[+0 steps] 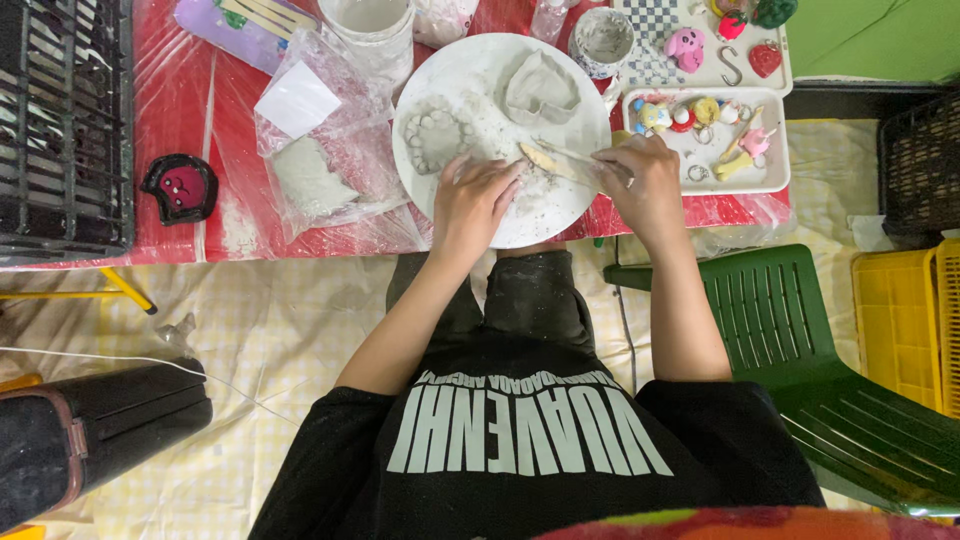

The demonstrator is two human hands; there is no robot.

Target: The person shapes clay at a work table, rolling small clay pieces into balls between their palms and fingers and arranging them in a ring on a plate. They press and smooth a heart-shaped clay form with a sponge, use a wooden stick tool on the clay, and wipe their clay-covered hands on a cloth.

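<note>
The wooden stick (548, 160) lies slanted over the round white plate (470, 75), toward its 4 o'clock edge, above a patch of grey-white crumbs. The right hand (640, 185) is closed around the stick's near end. The left hand (472, 205) rests at the plate's 6 o'clock rim, fingers spread and holding nothing (fingertips on the crumbs). On the plate, a heart-shaped clay dish (540, 88) sits at 1 o'clock and a scalloped clay piece (436, 133) at 9 o'clock. At the plate's 3 o'clock stands a white tray of small coloured figures (705, 140); at 9 o'clock, a clear plastic bag (325, 160).
</note>
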